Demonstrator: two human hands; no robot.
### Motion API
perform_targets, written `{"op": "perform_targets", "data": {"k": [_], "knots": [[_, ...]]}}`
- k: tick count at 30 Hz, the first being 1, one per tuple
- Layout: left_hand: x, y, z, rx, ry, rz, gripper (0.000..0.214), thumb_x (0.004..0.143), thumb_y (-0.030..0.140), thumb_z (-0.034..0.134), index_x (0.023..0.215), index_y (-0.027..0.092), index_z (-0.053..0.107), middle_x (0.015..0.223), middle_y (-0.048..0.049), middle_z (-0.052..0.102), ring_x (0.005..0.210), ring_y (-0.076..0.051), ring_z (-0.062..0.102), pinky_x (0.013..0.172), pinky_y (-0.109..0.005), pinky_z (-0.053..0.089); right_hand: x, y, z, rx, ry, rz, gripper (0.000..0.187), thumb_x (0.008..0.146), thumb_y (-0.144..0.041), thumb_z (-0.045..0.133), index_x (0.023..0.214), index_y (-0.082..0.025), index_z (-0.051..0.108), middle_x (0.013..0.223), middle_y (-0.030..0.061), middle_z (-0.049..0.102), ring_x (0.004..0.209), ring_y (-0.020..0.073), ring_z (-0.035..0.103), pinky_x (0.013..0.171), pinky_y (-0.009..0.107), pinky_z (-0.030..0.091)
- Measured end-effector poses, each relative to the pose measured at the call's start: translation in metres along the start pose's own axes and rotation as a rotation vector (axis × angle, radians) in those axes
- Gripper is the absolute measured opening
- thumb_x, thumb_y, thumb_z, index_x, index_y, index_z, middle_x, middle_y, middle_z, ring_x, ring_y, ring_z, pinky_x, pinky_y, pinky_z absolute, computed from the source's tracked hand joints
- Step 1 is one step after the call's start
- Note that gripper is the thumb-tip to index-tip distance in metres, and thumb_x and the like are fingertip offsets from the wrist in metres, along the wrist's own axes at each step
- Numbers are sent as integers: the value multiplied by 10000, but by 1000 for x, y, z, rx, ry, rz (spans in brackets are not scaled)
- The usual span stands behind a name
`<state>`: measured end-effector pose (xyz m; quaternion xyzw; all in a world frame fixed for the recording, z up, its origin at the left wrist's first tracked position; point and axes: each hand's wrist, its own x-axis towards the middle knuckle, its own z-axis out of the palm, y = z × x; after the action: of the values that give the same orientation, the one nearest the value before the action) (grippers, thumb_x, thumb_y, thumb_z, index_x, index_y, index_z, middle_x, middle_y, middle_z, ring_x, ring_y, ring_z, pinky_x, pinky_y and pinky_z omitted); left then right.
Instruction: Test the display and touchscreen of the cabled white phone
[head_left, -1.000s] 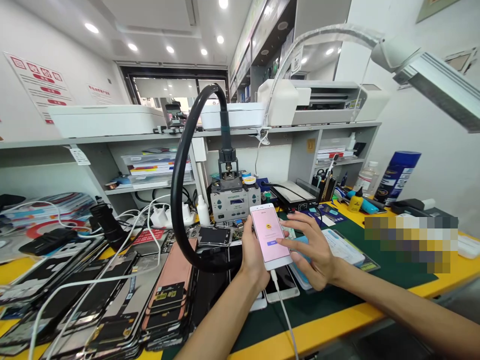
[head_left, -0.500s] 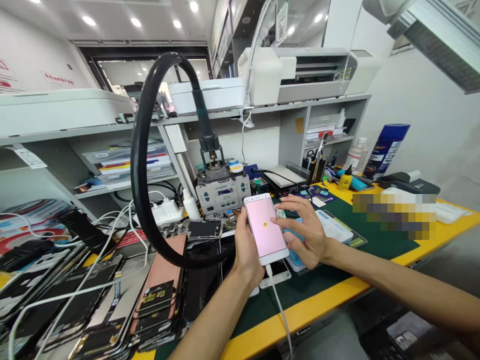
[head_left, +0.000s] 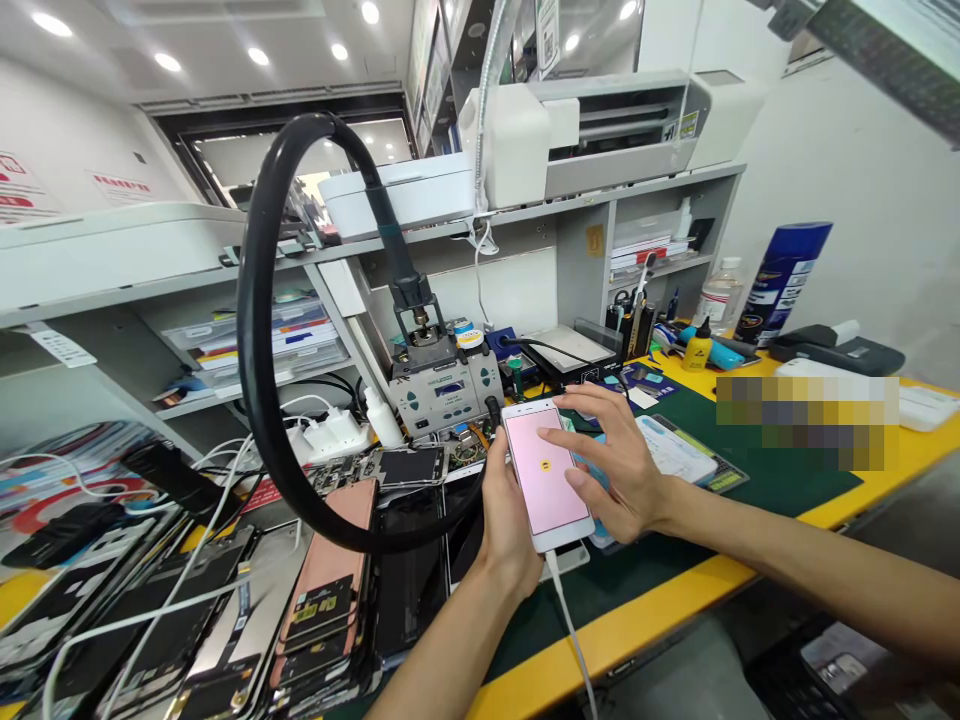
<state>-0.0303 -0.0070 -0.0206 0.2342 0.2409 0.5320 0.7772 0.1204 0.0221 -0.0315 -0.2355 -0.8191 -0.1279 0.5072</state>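
Observation:
A white smartphone [head_left: 546, 475] with a lit pink screen and a small yellow mark at its middle rests in my left hand [head_left: 506, 515], whose fingers wrap its left edge and back. From the phone's bottom end runs a white charging cable [head_left: 568, 620]. My right hand [head_left: 619, 465] hovers over the screen's right side, fingers spread and bent, with the index fingertip at or just above the glass; I cannot tell if it touches. Partly hidden below lies another phone [head_left: 574, 556] on the dark green mat [head_left: 660, 575].
A thick black hose [head_left: 259, 300] loops up from the hot-air station [head_left: 450, 393]. Stacked phone parts [head_left: 322, 610] fill the left side. A yellow bottle [head_left: 697, 345], a blue spray can [head_left: 784, 280] and a clear bottle [head_left: 718, 297] stand at the right. A printer [head_left: 600, 130] sits on the shelf.
The view has shifted and tilted slightly. My left hand still holds the phone, now a little lower and to the right in view. My right index finger has moved toward the upper part of the screen.

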Motion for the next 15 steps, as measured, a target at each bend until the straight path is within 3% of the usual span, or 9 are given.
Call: {"op": "perform_targets", "data": {"k": [15], "knots": [[2, -5, -3, 46, 17, -28, 611, 861, 615, 484, 1273, 179, 600, 1015, -93, 710, 847, -253, 680, 759, -333, 515, -1, 5, -2, -26, -63, 31, 488, 762, -259, 577, 1249, -236, 586, 1414, 126, 412, 1338, 385, 355, 1056, 648, 310]]}}
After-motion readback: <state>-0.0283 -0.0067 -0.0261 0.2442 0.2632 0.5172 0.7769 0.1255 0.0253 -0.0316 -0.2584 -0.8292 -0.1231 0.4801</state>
